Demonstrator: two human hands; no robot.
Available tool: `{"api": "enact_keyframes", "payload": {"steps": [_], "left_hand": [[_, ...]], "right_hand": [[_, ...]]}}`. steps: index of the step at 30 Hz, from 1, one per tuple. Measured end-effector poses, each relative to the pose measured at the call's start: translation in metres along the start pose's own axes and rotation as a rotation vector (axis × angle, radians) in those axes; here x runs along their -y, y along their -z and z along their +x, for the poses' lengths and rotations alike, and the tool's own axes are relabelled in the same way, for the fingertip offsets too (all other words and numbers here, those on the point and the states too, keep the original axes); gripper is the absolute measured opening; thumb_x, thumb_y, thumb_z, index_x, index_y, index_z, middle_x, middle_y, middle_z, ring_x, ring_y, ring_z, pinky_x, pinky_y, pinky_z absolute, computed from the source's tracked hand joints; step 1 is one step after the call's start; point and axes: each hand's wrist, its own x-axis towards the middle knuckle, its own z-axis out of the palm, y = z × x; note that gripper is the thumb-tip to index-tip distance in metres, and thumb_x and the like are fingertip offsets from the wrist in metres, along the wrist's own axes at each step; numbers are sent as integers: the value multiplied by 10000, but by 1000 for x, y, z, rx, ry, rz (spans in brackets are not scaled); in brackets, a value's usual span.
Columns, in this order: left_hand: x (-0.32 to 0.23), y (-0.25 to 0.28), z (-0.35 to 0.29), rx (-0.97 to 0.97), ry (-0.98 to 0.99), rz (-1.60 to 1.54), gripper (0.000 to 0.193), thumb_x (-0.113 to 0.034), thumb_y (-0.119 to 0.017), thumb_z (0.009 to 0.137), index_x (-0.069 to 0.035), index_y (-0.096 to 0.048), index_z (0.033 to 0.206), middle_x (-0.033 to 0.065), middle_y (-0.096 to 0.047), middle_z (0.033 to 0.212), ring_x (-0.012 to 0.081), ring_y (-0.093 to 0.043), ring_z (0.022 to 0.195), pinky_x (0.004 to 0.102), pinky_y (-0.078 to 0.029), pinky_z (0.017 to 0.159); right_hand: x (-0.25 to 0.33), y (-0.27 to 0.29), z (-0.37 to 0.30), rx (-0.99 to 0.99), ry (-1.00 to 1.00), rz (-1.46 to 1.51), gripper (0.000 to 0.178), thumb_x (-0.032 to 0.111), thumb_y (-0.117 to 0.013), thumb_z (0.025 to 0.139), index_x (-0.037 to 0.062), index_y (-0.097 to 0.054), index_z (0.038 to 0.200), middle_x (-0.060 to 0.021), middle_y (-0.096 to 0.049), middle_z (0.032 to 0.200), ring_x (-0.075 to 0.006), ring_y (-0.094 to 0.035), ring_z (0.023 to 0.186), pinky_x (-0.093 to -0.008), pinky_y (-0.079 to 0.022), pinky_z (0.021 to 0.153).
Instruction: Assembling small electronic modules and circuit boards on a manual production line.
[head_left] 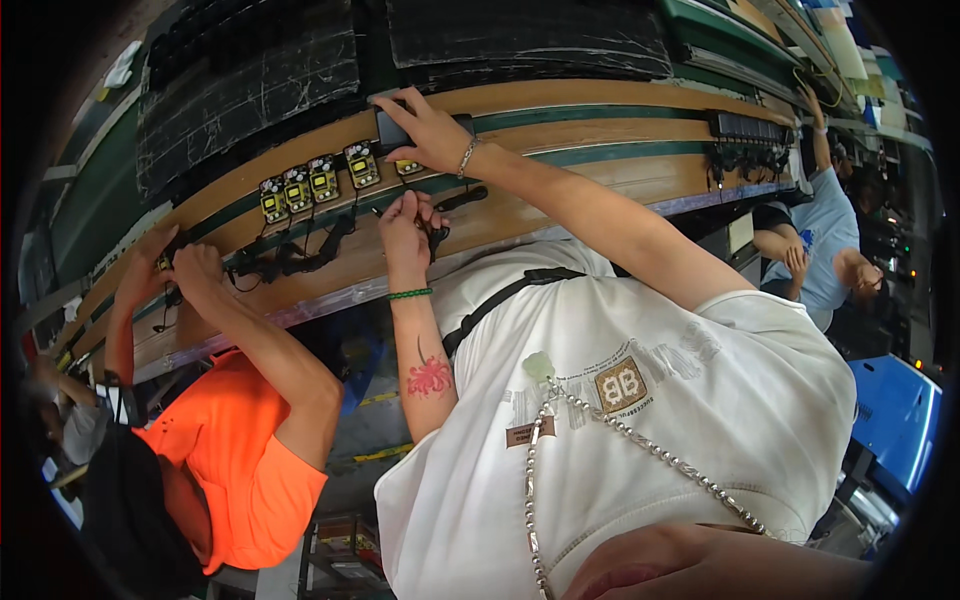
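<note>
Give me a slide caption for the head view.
Right hand on a dark rectangular case, left hand holding a black cable near yellow-and-black circuit boards.

Brown and dark green bands run along the bench [600, 133]. The boards [323, 180] mix yellow, black and white; the case [393, 134] and cables [300, 262] look black. 2 panels [530, 40] are black with pale streaks. The left bracelet [410, 293] is green, the right bracelet [467, 157] silver, the tattoo [430, 377] a pink flower. The shirt [700, 390] is white, 1 co-worker's top [245, 450] orange, another's [832, 240] light blue; the machine [895, 415] is blue.
</note>
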Motion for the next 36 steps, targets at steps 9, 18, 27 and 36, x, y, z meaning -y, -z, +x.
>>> {"api": "enact_keyframes", "payload": {"steps": [9,18,27,36], "left_hand": [[1,-10,10,36,-108,115,235,-173,-527,985,9,-588,850,26,-475,606,133,-432,498,288,-448,535],[-2,-13,12,-22,-169,228,241,-153,-512,980,14,-580,820,32,-465,575,138,-428,456,288,-443,479],[-8,-32,14,-268,-136,463,266,-137,-510,953,34,-593,767,57,-518,556,161,-471,383,273,-430,389],[-5,-33,9,-245,-132,355,241,-90,-471,958,74,-596,833,103,-595,627,198,-558,426,281,-482,421]], "right_hand": [[4,3,0,11,-25,-23,843,202,-802,720,159,-340,1424,-108,-392,1313,-277,-593,827,-350,-534,729],[8,5,-1,21,-30,-10,832,185,-791,729,180,-342,1428,-100,-394,1303,-263,-580,803,-336,-529,703],[12,8,-3,-21,-33,-6,869,179,-802,712,155,-320,1435,-112,-427,1276,-281,-591,842,-339,-525,720],[9,18,-25,35,60,-188,761,337,-767,734,62,-435,1361,-137,-493,1275,-315,-585,1001,-420,-422,926]]}}
